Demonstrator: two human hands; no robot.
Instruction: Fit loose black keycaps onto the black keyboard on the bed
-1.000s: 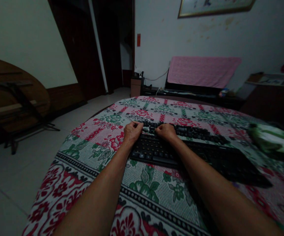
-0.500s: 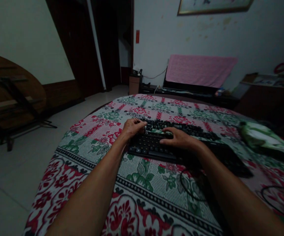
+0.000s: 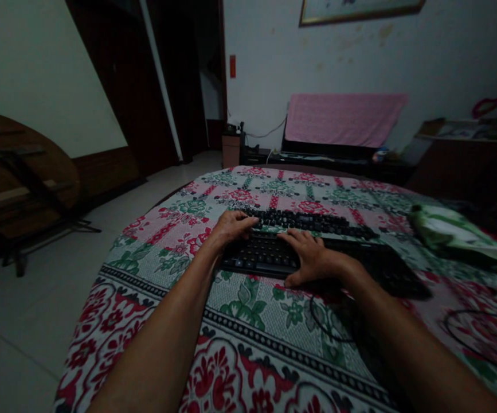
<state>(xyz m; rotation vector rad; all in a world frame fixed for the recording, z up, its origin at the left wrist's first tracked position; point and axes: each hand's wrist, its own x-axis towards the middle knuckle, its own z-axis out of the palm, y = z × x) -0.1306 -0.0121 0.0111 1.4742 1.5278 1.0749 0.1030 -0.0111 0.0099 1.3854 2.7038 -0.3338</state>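
Bare tablecloth (image 3: 248, 321) runs open from the near edge to the front keyboard (image 3: 261, 255). The right hand (image 3: 314, 261) rests flat and open on it; the left hand (image 3: 231, 225) curls at the left end of the rear keyboard (image 3: 317, 221), grip unclear.

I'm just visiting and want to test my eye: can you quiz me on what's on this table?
1. True or false: the right hand lies flat on the near keyboard.
2. How many keyboards lie on the floral cloth? A one, B two, C three.
3. Fill in: the left hand rests at the ___ end of the far keyboard.
Key: 1 true; 2 B; 3 left.
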